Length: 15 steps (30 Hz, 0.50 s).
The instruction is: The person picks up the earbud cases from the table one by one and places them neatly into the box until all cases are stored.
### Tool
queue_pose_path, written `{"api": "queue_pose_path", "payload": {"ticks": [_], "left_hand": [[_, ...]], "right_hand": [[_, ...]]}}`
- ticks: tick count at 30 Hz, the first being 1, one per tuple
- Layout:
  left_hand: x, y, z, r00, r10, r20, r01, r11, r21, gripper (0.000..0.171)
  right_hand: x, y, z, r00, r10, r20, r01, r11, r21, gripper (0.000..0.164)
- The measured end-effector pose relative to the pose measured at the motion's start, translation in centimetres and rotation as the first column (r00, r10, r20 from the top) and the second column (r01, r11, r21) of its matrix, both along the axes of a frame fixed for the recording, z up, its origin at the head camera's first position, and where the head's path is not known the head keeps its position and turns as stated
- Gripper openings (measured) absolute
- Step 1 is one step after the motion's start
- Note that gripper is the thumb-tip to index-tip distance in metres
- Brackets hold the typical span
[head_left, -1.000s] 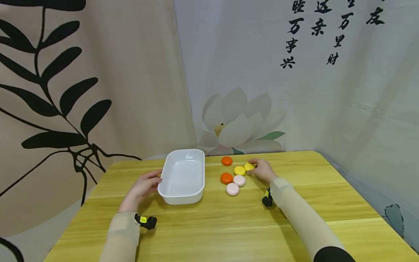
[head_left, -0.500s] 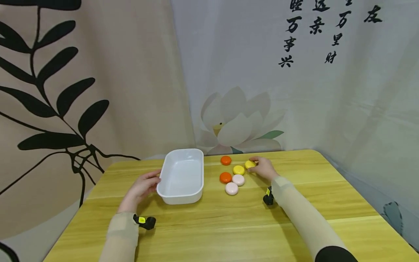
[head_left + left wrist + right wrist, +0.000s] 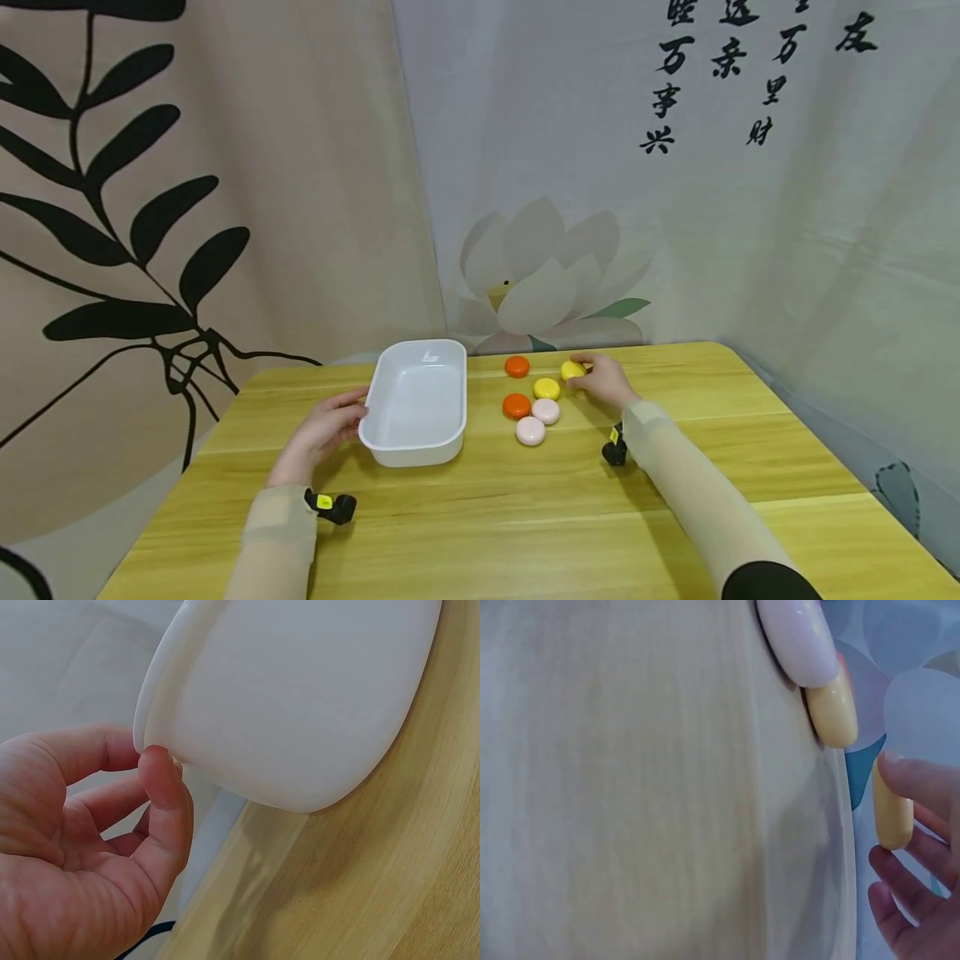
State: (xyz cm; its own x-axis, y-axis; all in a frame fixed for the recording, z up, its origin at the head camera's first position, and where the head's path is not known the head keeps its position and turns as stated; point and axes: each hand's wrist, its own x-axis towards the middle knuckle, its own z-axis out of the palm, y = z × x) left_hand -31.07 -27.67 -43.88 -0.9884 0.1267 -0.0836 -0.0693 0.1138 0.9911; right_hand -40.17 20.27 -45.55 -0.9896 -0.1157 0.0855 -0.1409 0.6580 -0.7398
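Observation:
A white rectangular dish with rounded corners stands on the wooden table. My left hand is at its left side; in the left wrist view, the thumb and forefinger pinch the dish's rim. My right hand pinches a yellow disc by its edges, and in the right wrist view the held disc appears off the tabletop. Near it lie a second yellow disc, two orange discs and two pale pink discs.
The wooden table has rounded far corners. Behind it hangs a cloth backdrop with a lotus, dark leaves and writing. A small black camera is strapped to the left wrist, another black camera to the right.
My right hand has drawn its yellow disc slightly away from the other yellow disc, towards the far edge, leaving a gap. The left hand and dish hold still.

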Motion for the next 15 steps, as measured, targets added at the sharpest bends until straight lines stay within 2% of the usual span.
{"api": "queue_pose_path", "payload": {"ticks": [8,15], "left_hand": [[0.0,-0.1,0.0,1.0,0.018,0.007,-0.018,1.0,-0.003,0.055],[-0.1,-0.1,0.0,1.0,-0.002,0.0,0.002,1.0,0.006,0.056]], "right_hand": [[0.0,-0.2,0.8,0.999,0.004,-0.033,-0.004,1.0,0.001,0.06],[0.2,-0.2,1.7,0.998,0.008,-0.058,-0.007,1.0,0.021,0.057]]}}
